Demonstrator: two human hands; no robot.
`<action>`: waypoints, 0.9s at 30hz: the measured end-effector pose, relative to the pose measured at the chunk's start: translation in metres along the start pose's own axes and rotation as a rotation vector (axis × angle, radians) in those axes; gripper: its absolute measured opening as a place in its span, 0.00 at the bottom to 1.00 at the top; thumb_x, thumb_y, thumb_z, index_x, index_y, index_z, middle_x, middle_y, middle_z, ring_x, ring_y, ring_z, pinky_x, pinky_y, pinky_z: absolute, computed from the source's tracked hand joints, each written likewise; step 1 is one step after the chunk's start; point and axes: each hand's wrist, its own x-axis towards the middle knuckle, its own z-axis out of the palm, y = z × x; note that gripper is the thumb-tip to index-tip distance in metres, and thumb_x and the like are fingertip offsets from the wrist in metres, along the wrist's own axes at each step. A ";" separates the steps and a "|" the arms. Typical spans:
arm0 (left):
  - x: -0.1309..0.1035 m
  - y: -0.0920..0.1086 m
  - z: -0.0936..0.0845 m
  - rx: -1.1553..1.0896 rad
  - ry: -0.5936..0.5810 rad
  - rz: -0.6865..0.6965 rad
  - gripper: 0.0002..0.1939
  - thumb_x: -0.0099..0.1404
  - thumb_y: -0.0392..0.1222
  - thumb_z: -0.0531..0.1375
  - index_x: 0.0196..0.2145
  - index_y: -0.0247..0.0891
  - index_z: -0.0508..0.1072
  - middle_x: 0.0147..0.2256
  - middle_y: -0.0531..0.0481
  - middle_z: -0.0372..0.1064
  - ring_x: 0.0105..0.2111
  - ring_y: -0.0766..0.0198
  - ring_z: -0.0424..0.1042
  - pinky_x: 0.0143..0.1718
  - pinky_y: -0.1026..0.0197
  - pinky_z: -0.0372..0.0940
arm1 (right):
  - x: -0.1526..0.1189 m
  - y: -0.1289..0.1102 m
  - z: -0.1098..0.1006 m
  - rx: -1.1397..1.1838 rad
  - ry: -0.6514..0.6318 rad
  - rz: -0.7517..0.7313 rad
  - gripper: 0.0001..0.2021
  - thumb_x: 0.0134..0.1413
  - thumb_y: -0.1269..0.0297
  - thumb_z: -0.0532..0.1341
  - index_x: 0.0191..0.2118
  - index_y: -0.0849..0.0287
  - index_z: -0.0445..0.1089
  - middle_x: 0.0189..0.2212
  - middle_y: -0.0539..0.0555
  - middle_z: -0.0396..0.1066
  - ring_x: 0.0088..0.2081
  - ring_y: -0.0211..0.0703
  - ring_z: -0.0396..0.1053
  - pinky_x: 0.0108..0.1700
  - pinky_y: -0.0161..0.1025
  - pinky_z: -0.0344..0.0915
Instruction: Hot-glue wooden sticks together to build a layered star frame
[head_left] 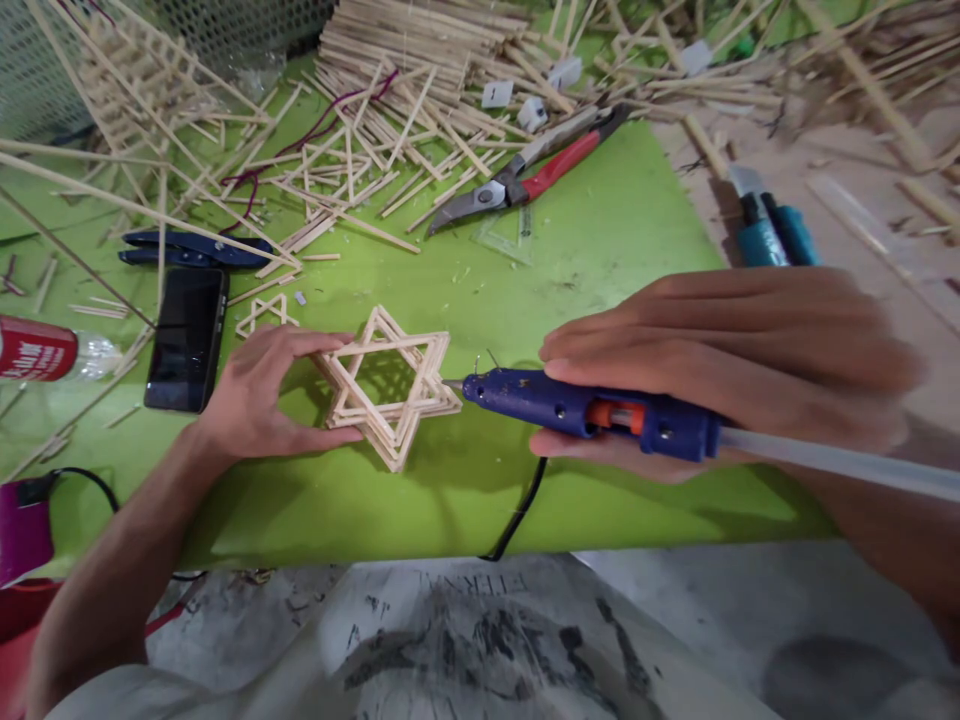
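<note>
A star-shaped frame of stacked thin wooden sticks [401, 425] is above the green table, left of the middle. My left hand [259, 390] grips its left side between thumb and fingers. In my right hand [697, 360] is a blue glue gun [525, 393], with the fingers wrapped round its body. The gun's metal tip points left and meets, or nearly meets, the star's right side. A clear glue stick [832, 460] comes out of the gun's back end. Behind my left hand lies a smaller stick star [266, 315].
A black phone [186, 340], dark blue pliers [195, 248] and a red-labelled bottle [45, 348] lie left. Red-handled shears [562, 165] and many loose sticks [420, 60] lie at the back. A black cable [521, 515] crosses the front edge of the green table [300, 520].
</note>
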 end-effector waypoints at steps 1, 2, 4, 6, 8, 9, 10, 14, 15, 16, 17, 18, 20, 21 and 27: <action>0.000 0.000 0.000 0.000 0.001 -0.001 0.37 0.63 0.63 0.72 0.62 0.46 0.66 0.53 0.48 0.81 0.45 0.53 0.83 0.48 0.42 0.79 | 0.000 -0.002 0.001 0.012 0.001 -0.001 0.20 0.56 0.36 0.72 0.41 0.46 0.80 0.32 0.52 0.82 0.35 0.48 0.82 0.38 0.43 0.81; 0.000 0.000 0.000 -0.003 0.003 -0.003 0.37 0.63 0.63 0.72 0.62 0.47 0.66 0.53 0.48 0.81 0.45 0.53 0.83 0.48 0.42 0.79 | 0.001 -0.004 0.002 0.024 0.001 0.000 0.20 0.57 0.37 0.71 0.42 0.47 0.80 0.34 0.53 0.82 0.37 0.48 0.82 0.37 0.43 0.81; 0.000 -0.001 0.001 -0.018 0.011 -0.010 0.39 0.60 0.64 0.74 0.62 0.51 0.66 0.53 0.47 0.81 0.45 0.51 0.83 0.47 0.41 0.79 | 0.003 -0.005 0.003 0.059 -0.004 -0.011 0.19 0.58 0.40 0.72 0.43 0.49 0.80 0.36 0.55 0.82 0.37 0.48 0.82 0.35 0.42 0.80; 0.001 -0.002 0.001 -0.032 0.027 -0.001 0.41 0.58 0.64 0.76 0.63 0.52 0.66 0.52 0.46 0.82 0.44 0.49 0.83 0.45 0.40 0.79 | 0.006 -0.004 0.003 0.114 -0.011 -0.069 0.17 0.58 0.44 0.74 0.43 0.50 0.80 0.34 0.54 0.83 0.35 0.46 0.82 0.34 0.40 0.80; 0.000 -0.001 0.002 -0.026 0.035 0.014 0.41 0.58 0.64 0.76 0.62 0.50 0.67 0.51 0.45 0.82 0.44 0.48 0.84 0.44 0.40 0.79 | 0.010 0.002 0.003 0.185 0.012 -0.162 0.14 0.57 0.51 0.75 0.42 0.53 0.79 0.32 0.53 0.82 0.31 0.43 0.81 0.31 0.38 0.78; 0.000 -0.001 0.002 -0.017 0.031 0.014 0.41 0.58 0.64 0.75 0.62 0.49 0.67 0.51 0.45 0.82 0.44 0.48 0.83 0.45 0.40 0.79 | 0.012 0.005 0.004 0.212 0.037 -0.192 0.14 0.56 0.54 0.76 0.42 0.55 0.78 0.30 0.53 0.82 0.29 0.41 0.79 0.29 0.36 0.76; -0.001 0.000 0.002 -0.005 0.026 0.000 0.39 0.60 0.64 0.74 0.61 0.48 0.67 0.51 0.45 0.81 0.45 0.49 0.83 0.47 0.40 0.80 | 0.013 0.009 0.004 0.234 0.068 -0.195 0.14 0.55 0.56 0.77 0.42 0.56 0.78 0.29 0.53 0.82 0.27 0.40 0.78 0.27 0.34 0.74; -0.005 0.005 0.006 0.010 0.032 -0.130 0.40 0.63 0.64 0.71 0.63 0.42 0.65 0.54 0.45 0.78 0.50 0.50 0.82 0.52 0.44 0.82 | 0.017 0.023 0.008 0.313 0.196 0.009 0.14 0.53 0.61 0.78 0.42 0.58 0.78 0.34 0.55 0.81 0.30 0.41 0.78 0.28 0.35 0.72; -0.006 0.007 0.007 0.012 0.039 -0.150 0.43 0.62 0.65 0.72 0.64 0.41 0.64 0.55 0.44 0.77 0.52 0.49 0.82 0.52 0.45 0.82 | 0.018 0.026 0.009 0.326 0.221 0.054 0.13 0.53 0.61 0.78 0.41 0.57 0.78 0.35 0.56 0.81 0.31 0.41 0.78 0.29 0.36 0.72; -0.006 0.009 0.008 0.020 0.042 -0.166 0.46 0.61 0.67 0.73 0.65 0.40 0.63 0.56 0.42 0.76 0.52 0.47 0.81 0.52 0.45 0.82 | 0.019 0.027 0.010 0.332 0.233 0.096 0.13 0.52 0.60 0.79 0.40 0.56 0.78 0.35 0.55 0.81 0.32 0.42 0.77 0.29 0.37 0.72; -0.007 0.011 0.008 0.034 0.032 -0.184 0.51 0.58 0.69 0.74 0.67 0.39 0.61 0.58 0.41 0.75 0.52 0.47 0.82 0.52 0.44 0.82 | 0.020 0.028 0.012 0.338 0.235 0.126 0.14 0.51 0.57 0.79 0.38 0.55 0.78 0.34 0.54 0.80 0.31 0.41 0.76 0.29 0.37 0.71; -0.007 0.013 0.009 0.051 0.021 -0.201 0.56 0.54 0.72 0.75 0.68 0.40 0.60 0.59 0.38 0.74 0.50 0.46 0.82 0.52 0.43 0.82 | 0.021 0.028 0.013 0.347 0.230 0.154 0.14 0.51 0.55 0.79 0.36 0.55 0.78 0.33 0.52 0.80 0.30 0.40 0.75 0.29 0.37 0.70; -0.006 0.018 0.009 0.083 -0.018 -0.239 0.67 0.46 0.77 0.75 0.72 0.41 0.55 0.64 0.33 0.69 0.48 0.44 0.82 0.51 0.40 0.81 | 0.023 0.026 0.014 0.378 0.222 0.220 0.16 0.50 0.50 0.79 0.33 0.54 0.76 0.29 0.49 0.78 0.28 0.38 0.72 0.28 0.37 0.68; -0.006 0.021 0.008 0.091 -0.042 -0.247 0.72 0.42 0.79 0.75 0.74 0.42 0.51 0.67 0.30 0.66 0.47 0.43 0.82 0.51 0.39 0.80 | 0.024 0.025 0.015 0.393 0.224 0.254 0.17 0.49 0.49 0.79 0.32 0.53 0.76 0.28 0.48 0.77 0.27 0.37 0.71 0.27 0.36 0.67; -0.007 0.026 0.005 -0.081 -0.119 -0.182 0.72 0.49 0.77 0.74 0.78 0.49 0.41 0.68 0.28 0.63 0.32 0.58 0.79 0.35 0.48 0.80 | 0.027 0.018 0.014 0.469 0.217 0.359 0.15 0.43 0.54 0.80 0.29 0.51 0.76 0.25 0.46 0.75 0.25 0.36 0.68 0.26 0.37 0.62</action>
